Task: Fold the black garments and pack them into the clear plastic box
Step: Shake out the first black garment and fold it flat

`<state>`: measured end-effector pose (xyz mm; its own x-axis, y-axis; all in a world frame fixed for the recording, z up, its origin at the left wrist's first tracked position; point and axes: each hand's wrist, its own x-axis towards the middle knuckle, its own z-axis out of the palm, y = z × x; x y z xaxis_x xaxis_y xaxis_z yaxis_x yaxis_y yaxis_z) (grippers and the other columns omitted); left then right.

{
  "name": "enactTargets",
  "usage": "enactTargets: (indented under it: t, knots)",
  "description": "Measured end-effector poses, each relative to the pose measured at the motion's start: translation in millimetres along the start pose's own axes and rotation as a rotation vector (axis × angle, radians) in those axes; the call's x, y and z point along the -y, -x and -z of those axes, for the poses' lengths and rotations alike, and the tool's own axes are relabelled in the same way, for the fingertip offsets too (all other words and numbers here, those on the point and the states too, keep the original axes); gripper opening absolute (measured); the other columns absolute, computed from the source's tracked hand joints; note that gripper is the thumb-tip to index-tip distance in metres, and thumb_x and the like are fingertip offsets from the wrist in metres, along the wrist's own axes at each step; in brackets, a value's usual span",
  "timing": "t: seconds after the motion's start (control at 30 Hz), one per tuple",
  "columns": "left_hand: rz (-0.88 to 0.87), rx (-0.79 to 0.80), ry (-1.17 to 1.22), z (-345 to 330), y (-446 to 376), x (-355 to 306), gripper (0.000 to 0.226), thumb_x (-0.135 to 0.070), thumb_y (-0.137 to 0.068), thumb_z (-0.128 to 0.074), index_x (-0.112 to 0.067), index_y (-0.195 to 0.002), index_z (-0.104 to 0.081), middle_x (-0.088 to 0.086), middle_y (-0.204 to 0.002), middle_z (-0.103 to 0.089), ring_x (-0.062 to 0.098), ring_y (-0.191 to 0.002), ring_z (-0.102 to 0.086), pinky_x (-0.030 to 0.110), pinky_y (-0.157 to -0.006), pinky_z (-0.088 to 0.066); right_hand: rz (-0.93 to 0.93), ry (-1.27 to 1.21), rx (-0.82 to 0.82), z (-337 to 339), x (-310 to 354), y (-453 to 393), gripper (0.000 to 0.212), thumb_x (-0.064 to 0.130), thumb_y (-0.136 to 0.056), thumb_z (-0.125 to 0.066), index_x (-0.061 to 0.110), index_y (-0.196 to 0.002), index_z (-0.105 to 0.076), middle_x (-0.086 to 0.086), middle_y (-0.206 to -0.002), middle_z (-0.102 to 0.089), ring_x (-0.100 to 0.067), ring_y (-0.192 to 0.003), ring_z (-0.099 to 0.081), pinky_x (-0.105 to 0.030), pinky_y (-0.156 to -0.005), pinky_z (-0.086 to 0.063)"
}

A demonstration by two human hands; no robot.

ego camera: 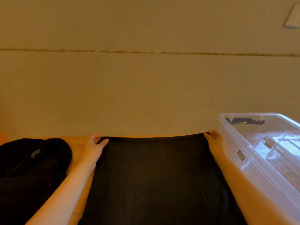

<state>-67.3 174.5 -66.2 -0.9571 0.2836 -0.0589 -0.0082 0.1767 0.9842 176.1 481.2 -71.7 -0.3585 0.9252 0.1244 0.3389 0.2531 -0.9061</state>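
A black garment (154, 172) lies spread flat in front of me on the wooden table (78, 148). My left hand (94, 146) pinches its far left corner between thumb and fingers. At the far right corner my right hand (215, 142) pinches the same top edge, which runs taut between the two hands near the wall. A clear plastic box (253, 161) stands at the right, close beside my right forearm. A pile of other black garments (32, 168) with a small pale print sits at the left.
A plain beige wall (146, 78) rises directly behind the table's far edge. A black handle part (245, 121) shows at the box's far end. A pale wall plate (292, 18) is at the top right.
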Motion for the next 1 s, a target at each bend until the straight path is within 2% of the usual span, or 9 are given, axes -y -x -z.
enactTargets:
  t: [0.1, 0.2, 0.33, 0.43, 0.6, 0.7, 0.83, 0.93, 1.0]
  knots:
    - [-0.015, 0.019, 0.153, 5, 8, -11, 0.021, -0.007, -0.089, -0.060, -0.009, -0.109, -0.054, 0.005, -0.113, -0.057, 0.023, -0.103, -0.057, 0.038, -0.087, -0.048, 0.025, -0.078, -0.020, 5, 7, 2, 0.014, 0.019, -0.093, -0.054, 0.020, -0.079, -0.055, 0.001, -0.079, -0.056, -0.017, -0.078, -0.053, -0.032, -0.078, -0.039]
    - [-0.033, 0.022, 0.231, 8, 9, -21, 0.017, -0.006, -0.089, -0.059, -0.011, -0.104, -0.054, -0.002, -0.095, -0.058, 0.014, -0.084, -0.058, 0.029, -0.068, -0.048, 0.048, -0.106, -0.037, 9, 14, 0, 0.007, 0.023, -0.092, -0.057, 0.019, -0.088, -0.061, -0.005, -0.090, -0.063, -0.021, -0.088, -0.058, -0.039, -0.086, -0.046]
    - [-0.079, 0.001, 0.237, 9, -3, -25, 0.012, -0.007, -0.090, -0.059, -0.014, -0.099, -0.056, 0.004, -0.098, -0.062, 0.022, -0.095, -0.060, 0.032, -0.076, -0.050, 0.082, -0.159, -0.057, 9, 29, -4, 0.008, 0.019, -0.093, -0.055, 0.014, -0.096, -0.060, -0.005, -0.090, -0.060, -0.019, -0.088, -0.056, -0.033, -0.083, -0.043]
    - [-0.103, -0.067, 0.130, 1, -19, -20, 0.013, -0.009, -0.091, -0.058, -0.012, -0.104, -0.055, 0.012, -0.114, -0.060, 0.026, -0.113, -0.054, 0.037, -0.093, -0.046, 0.077, -0.094, -0.030, 0, 32, -9, 0.007, 0.018, -0.094, -0.052, 0.013, -0.096, -0.056, -0.001, -0.084, -0.056, -0.018, -0.087, -0.052, -0.030, -0.079, -0.037]
    - [-0.117, -0.117, -0.191, -17, -41, 11, 0.021, -0.010, -0.092, -0.056, -0.005, -0.112, -0.054, 0.019, -0.130, -0.053, 0.031, -0.123, -0.048, 0.038, -0.093, -0.043, -0.005, 0.123, 0.041, -29, 4, -34, 0.017, 0.018, -0.095, -0.050, 0.004, -0.098, -0.058, -0.002, -0.080, -0.058, -0.024, -0.079, -0.055, -0.033, -0.071, -0.041]
    - [-0.144, -0.120, -0.337, -19, -49, 27, 0.021, -0.012, -0.093, -0.055, -0.005, -0.112, -0.054, 0.019, -0.126, -0.056, 0.032, -0.118, -0.052, 0.035, -0.086, -0.044, -0.028, 0.281, 0.044, -39, -7, -41, 0.023, 0.023, -0.096, -0.049, 0.004, -0.105, -0.058, -0.009, -0.091, -0.061, -0.022, -0.079, -0.054, -0.033, -0.072, -0.043]
    - [-0.191, -0.123, -0.502, -20, -55, 28, 0.028, -0.011, -0.091, -0.058, -0.005, -0.118, -0.052, 0.016, -0.117, -0.060, 0.029, -0.103, -0.057, 0.034, -0.078, -0.046, 0.021, 0.436, 0.008, -43, -4, -38, 0.024, 0.024, -0.097, -0.045, 0.004, -0.107, -0.055, -0.003, -0.079, -0.056, -0.015, -0.068, -0.050, -0.031, -0.063, -0.038]
    - [-0.389, -0.116, -0.798, -25, -35, 22, 0.040, -0.018, -0.090, -0.060, -0.007, -0.127, -0.050, 0.012, -0.128, -0.054, 0.028, -0.119, -0.049, 0.038, -0.097, -0.043, 0.159, 0.546, 0.008, -46, 4, -24, 0.034, 0.021, -0.096, -0.048, 0.007, -0.127, -0.047, -0.012, -0.119, -0.056, -0.022, -0.096, -0.057, -0.032, -0.077, -0.046]
    - [-0.506, 0.037, -0.881, -35, -5, 16, 0.046, -0.028, -0.093, -0.054, -0.014, -0.136, -0.044, 0.005, -0.141, -0.044, 0.021, -0.132, -0.038, 0.035, -0.108, -0.032, 0.336, 0.640, 0.075, -51, 8, -6, 0.044, 0.022, -0.096, -0.047, 0.010, -0.138, -0.039, -0.010, -0.138, -0.045, -0.025, -0.119, -0.050, -0.035, -0.094, -0.043]
